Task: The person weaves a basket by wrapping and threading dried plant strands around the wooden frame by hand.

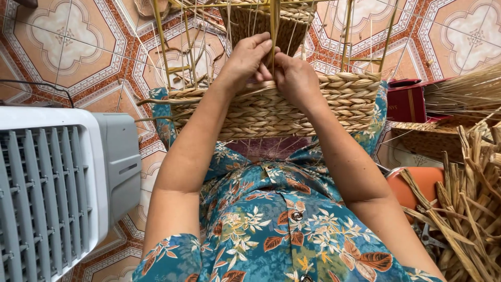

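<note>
On the person's lap, straight ahead of the chest, lies a half-woven basket point(271, 107), its braided band running left to right across the body. Thin upright stakes point(346, 36) rise from its rim, away from the person. Both hands meet at the middle of the rim, touching each other. Left hand point(249, 58) curled over a flat pale strand point(273, 23), fingers closed on it. Right hand point(295, 78) just beside, pinched shut low on the same strand, against the braid. Neither hand is nearer; the strand stands upright between them. A heap of dried reeds point(469, 193) lies to the right, a grey fan unit point(57, 188) to the left, on the tiled floor point(68, 47).
</note>
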